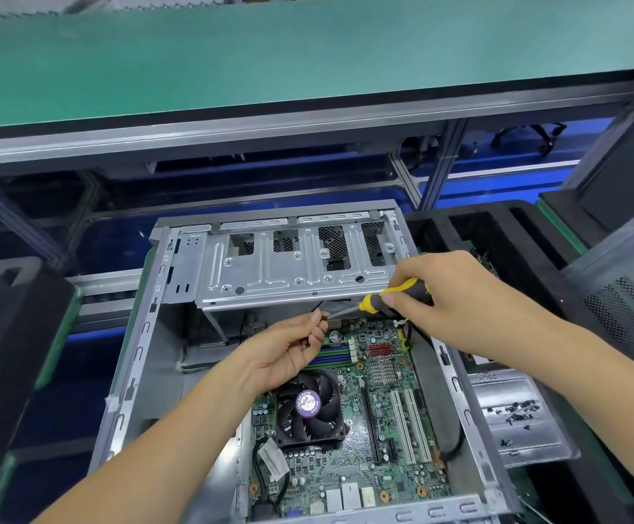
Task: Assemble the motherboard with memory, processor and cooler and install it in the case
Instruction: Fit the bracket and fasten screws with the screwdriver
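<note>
An open grey computer case (133, 357) lies in front of me with a green motherboard (387, 421) inside it. A black cooler fan (309, 408) with a purple label sits on the board, and memory sticks (332, 358) show just above it. My right hand (455, 296) grips a yellow-and-black screwdriver (391, 296) whose tip points left toward my left hand. My left hand (289, 353) is raised above the board and pinches a small screw (324, 316) at the screwdriver tip. Another small dark screw shows under its fingers.
A metal drive cage (292, 266) spans the far end of the case. A grey metal tray (516, 414) with several loose screws lies to the right. Black foam holders (516, 236) and another case (618, 296) stand at right; a green conveyor (270, 58) runs behind.
</note>
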